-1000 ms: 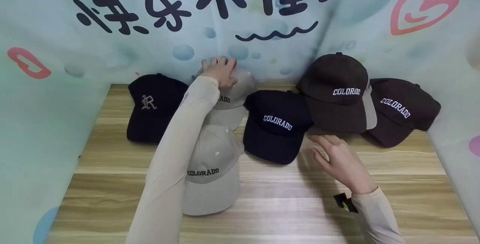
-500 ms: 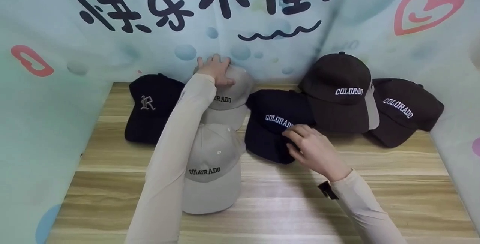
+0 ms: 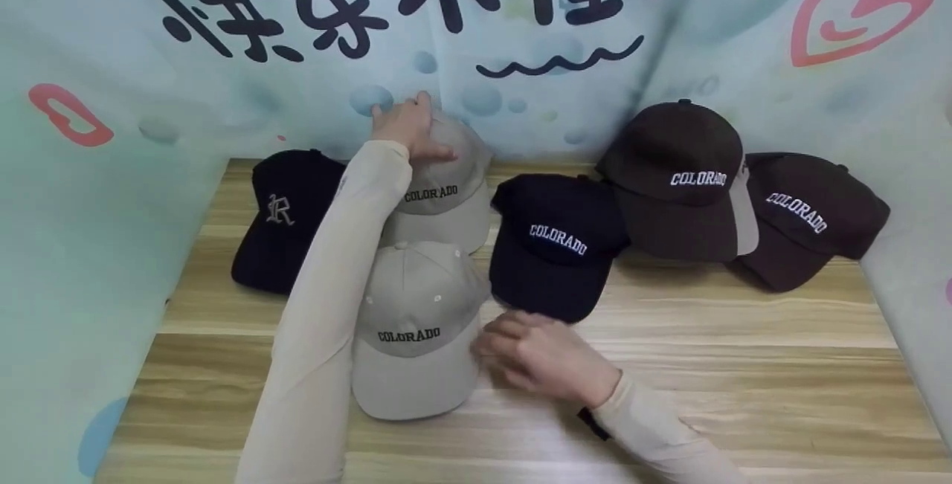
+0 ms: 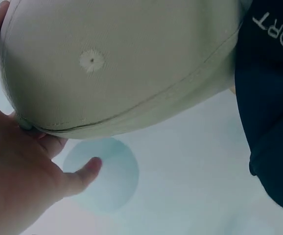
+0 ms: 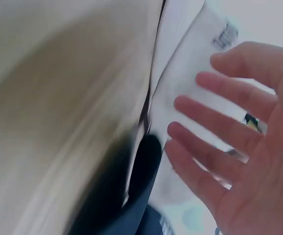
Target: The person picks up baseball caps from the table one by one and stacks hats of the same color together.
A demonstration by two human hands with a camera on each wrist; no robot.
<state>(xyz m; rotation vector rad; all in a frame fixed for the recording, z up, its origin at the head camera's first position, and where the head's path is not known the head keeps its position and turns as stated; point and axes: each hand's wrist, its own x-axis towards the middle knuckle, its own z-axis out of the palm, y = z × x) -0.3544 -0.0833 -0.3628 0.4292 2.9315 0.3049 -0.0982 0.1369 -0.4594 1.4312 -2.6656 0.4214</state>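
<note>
My left hand grips the crown of the rear beige cap, which carries dark COLORADO lettering. The thumb lies across its front and other fingers go over the top. Up close in the left wrist view, the left hand is at the edge of the beige crown, one finger clear of it and some fingertips hidden. My right hand is beside the brim of the front beige cap, slightly blurred. In the right wrist view the right hand has its fingers extended, holding nothing.
A navy cap with an R stands at the left, partly behind my left sleeve. Right of the beige caps come a navy COLORADO cap and two brown caps, one overlapping the other. A printed backdrop rises behind the table.
My right hand has swept left and toward me, past the navy COLORADO cap to the front beige cap. My left hand and the rear beige cap have shifted left; the R cap leans further left.
</note>
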